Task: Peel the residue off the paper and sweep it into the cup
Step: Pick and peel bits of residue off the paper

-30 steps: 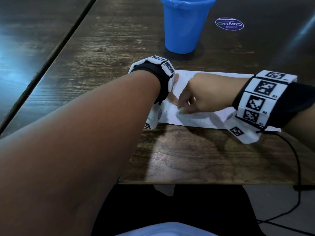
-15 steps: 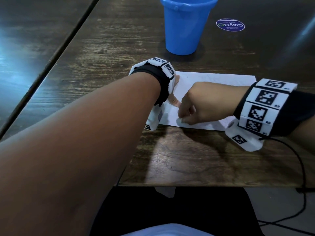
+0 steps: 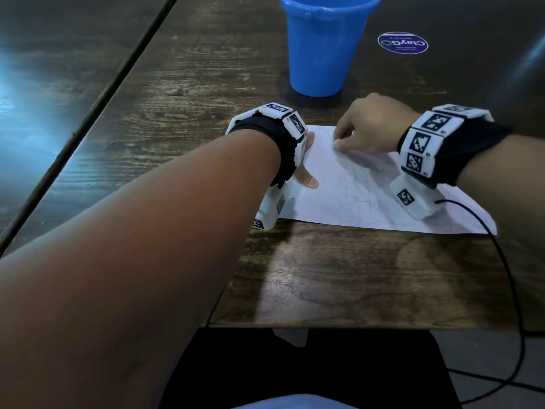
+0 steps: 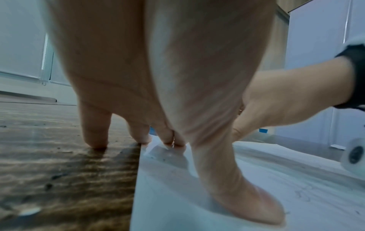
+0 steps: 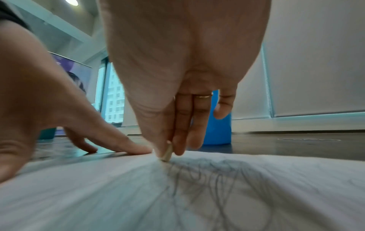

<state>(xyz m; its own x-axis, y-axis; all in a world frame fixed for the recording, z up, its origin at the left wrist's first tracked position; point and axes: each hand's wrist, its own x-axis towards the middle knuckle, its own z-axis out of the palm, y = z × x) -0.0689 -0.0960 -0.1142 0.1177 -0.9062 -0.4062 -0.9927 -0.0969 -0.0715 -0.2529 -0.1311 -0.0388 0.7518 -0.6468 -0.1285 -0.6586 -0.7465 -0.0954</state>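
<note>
Since a second ago my right hand has slid from the near left corner of the paper up to its far edge, closer to the cup. It's pinching a small stubby pale thing, an eraser I think, thumb against fingers, tip pressed on the sheet.

My left hand is flat-ish, fingers straight, thumb and a few fingertips pinning the left edge of the sheet, the little finger off on the table.

Handling: the sheet is thin, floppy and light, it already bulges right under my pinch, so I reckon it'll crumple or tear if I scrub hard. Best to keep it pinned close to where I rub. Any crumbs will be featherweight, so sweep gently.

Count: one sheet, one blue cup just beyond my right knuckles, one round sticker further right. Residue itself is too small to see.
</note>
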